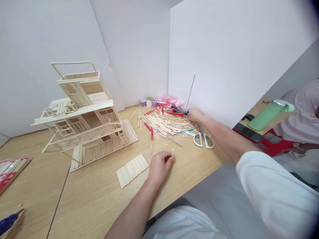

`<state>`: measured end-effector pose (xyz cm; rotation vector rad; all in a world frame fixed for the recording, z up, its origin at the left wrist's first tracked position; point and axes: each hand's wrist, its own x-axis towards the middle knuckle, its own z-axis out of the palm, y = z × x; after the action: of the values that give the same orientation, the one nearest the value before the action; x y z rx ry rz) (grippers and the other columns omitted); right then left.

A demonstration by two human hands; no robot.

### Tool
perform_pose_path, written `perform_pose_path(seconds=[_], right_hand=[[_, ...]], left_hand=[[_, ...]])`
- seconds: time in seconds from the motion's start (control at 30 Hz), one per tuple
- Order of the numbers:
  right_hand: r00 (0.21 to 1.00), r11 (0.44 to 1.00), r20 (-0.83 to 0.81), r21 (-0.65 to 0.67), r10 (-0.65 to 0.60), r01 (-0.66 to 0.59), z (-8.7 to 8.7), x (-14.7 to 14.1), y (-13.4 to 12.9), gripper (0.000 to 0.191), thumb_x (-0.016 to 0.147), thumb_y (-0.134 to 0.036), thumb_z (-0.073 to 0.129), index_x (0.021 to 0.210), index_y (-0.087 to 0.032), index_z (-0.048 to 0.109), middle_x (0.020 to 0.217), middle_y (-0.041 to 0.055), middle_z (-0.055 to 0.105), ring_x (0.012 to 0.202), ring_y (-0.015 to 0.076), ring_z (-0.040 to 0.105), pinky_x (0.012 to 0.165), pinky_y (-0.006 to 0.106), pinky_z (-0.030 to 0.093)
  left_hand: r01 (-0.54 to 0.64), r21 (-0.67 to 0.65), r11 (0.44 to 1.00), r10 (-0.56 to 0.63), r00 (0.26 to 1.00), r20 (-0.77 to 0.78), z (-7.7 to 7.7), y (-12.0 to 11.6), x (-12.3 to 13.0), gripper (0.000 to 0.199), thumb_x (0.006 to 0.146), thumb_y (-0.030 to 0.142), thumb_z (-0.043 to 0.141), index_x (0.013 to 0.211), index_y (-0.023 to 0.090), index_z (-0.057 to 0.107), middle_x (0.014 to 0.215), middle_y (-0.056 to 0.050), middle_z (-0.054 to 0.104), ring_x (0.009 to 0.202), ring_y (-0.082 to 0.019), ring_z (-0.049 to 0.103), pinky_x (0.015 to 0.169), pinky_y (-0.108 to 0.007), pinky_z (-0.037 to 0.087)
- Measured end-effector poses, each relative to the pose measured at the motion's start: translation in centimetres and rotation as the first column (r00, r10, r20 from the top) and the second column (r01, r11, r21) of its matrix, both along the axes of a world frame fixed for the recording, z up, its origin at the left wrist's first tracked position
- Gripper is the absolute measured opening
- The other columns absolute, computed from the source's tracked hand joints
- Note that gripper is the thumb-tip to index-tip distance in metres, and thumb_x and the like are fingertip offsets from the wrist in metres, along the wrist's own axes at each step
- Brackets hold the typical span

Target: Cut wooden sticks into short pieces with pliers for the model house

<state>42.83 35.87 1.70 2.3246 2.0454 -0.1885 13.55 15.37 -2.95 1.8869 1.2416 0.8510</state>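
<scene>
My left hand rests near the table's front edge, its thumb and fingers pinching short wooden sticks that stand upright. Left of it lies a flat panel of sticks side by side. My right hand reaches to the back of the table, closed at the dark handles of a tool beside the stick pile. A long thin stick rises next to that hand. Loose sticks spread between the hands and the wall. A multi-storey stick house stands at the left.
White-handled scissors lie under my right forearm. Red and clear wrappers and small tubs sit at the back. A stick pack and blue tool lie far left. A green bottle and a person are at the right.
</scene>
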Motion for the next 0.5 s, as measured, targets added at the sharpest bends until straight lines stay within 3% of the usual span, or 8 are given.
perform_pose_path(seconds=[0.5], right_hand=[[0.999,0.999,-0.043,0.024,0.031,-0.03,-0.53,-0.21,0.64,0.038,0.095,-0.037,0.066,0.127,-0.016,0.061,0.127,0.0109,0.063,0.109,0.0242,0.064,0.091,0.043,0.056]], left_hand=[[0.003,-0.008,1.0,-0.003,1.0,-0.004,-0.01,0.07,-0.01,0.013,0.088,0.023,0.065,0.086,0.018,0.076,0.083,-0.003,0.075,0.072,-0.016,0.063,0.068,-0.027,0.041]])
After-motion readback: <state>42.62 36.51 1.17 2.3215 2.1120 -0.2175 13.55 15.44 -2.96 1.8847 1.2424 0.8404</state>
